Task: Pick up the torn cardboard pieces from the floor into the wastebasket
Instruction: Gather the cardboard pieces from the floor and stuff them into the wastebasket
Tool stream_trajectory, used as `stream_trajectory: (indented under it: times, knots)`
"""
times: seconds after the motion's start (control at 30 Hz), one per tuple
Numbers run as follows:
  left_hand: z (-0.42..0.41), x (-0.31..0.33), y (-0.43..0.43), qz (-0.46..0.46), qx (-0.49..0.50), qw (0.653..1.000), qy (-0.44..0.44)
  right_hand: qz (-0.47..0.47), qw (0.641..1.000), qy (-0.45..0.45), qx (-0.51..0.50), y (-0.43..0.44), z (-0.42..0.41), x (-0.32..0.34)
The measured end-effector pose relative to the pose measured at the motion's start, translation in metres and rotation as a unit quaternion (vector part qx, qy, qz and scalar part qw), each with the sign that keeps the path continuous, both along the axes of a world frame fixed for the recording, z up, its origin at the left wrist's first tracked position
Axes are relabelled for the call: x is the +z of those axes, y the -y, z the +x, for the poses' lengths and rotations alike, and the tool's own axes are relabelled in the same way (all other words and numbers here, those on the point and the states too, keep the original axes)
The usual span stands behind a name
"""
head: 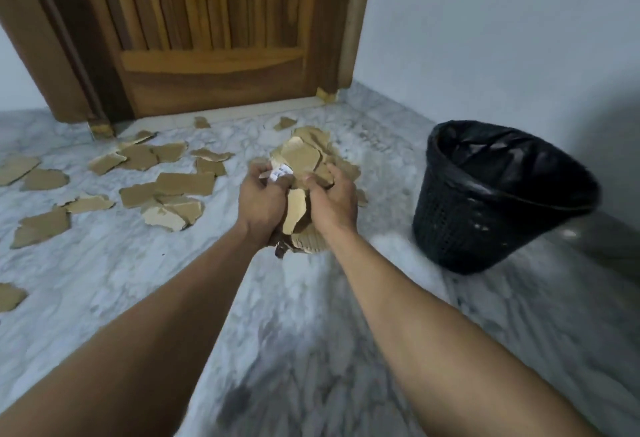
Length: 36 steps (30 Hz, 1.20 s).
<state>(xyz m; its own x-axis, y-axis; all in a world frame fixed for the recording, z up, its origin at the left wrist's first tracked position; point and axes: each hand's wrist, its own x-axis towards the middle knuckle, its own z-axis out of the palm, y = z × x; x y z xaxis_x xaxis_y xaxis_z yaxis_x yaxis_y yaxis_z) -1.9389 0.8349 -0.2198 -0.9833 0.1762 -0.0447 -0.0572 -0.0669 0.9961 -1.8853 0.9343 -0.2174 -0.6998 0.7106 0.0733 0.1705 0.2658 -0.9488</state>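
Note:
A thick bundle of torn brown cardboard pieces (300, 159) is held up above the marble floor between both hands. My left hand (261, 196) grips its left side, fingers curled over a piece with a white label. My right hand (332, 199) grips the right side. The black mesh wastebasket (498, 201), lined with a black bag, stands to the right of the hands, tilted in view with its mouth open. Several loose cardboard pieces (183, 184) lie scattered on the floor to the left.
A wooden door (214, 31) closes off the back, with a pale wall (502, 28) on the right behind the basket. More scraps lie near the door sill (284, 122) and at the far left edge (10, 296). Grey-white marble floor (311, 315) spreads below my arms.

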Motion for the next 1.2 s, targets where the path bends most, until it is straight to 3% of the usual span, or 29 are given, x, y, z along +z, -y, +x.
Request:
stream_trajectory:
  times: [0.17, 0.33, 0.6, 0.67, 0.77, 0.87, 1.2]
  knots:
    - [0.018, 0.075, -0.121, 0.026, -0.044, 0.994, -0.096, 0.071, 0.993, -0.062, -0.065, -0.108, 0.030, 0.080]
    - [0.039, 0.113, -0.248, 0.050, -0.097, 0.983, -0.150, 0.128, 0.978, -0.102, -0.126, -0.226, 0.060, 0.117]
    - [0.051, 0.092, -0.371, 0.000, -0.192, 0.976, -0.108, 0.171, 0.967, -0.040, -0.182, -0.345, 0.102, 0.101]
    - [0.050, 0.086, -0.377, -0.030, -0.198, 0.976, -0.084, 0.165, 0.972, -0.015, -0.167, -0.357, 0.114, 0.098]
    - [0.046, 0.084, -0.367, -0.099, -0.153, 0.978, -0.103, 0.171, 0.970, 0.030, -0.173, -0.363, 0.129, 0.099]
    - [0.041, 0.084, -0.343, -0.128, -0.170, 0.969, -0.128, 0.180, 0.959, 0.048, -0.214, -0.356, 0.130, 0.104]
    - [-0.030, 0.041, -0.226, -0.195, -0.128, 0.954, -0.189, 0.242, 0.945, 0.044, -0.213, -0.266, 0.043, 0.102]
